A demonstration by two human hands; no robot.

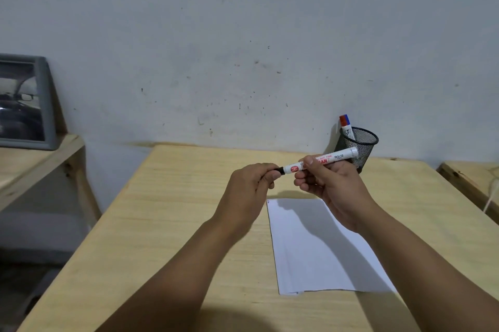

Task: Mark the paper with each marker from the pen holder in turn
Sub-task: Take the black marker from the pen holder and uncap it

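Note:
I hold a white marker (336, 158) with red lettering level above the table, between both hands. My right hand (328, 183) grips its barrel. My left hand (252, 183) pinches the black cap end, which is mostly hidden by my fingers. Below the hands a white sheet of paper (313, 250) lies flat on the wooden table (167, 223); a tiny mark shows at its far left corner. A black mesh pen holder (361, 145) stands at the table's far edge by the wall, with other markers (344, 123) with red and blue ends sticking out.
A grey framed picture (24, 102) leans on a wooden shelf (40, 158) to the left. Another wooden surface (472, 177) with a white cord lies at the far right. The grey wall rises right behind the table.

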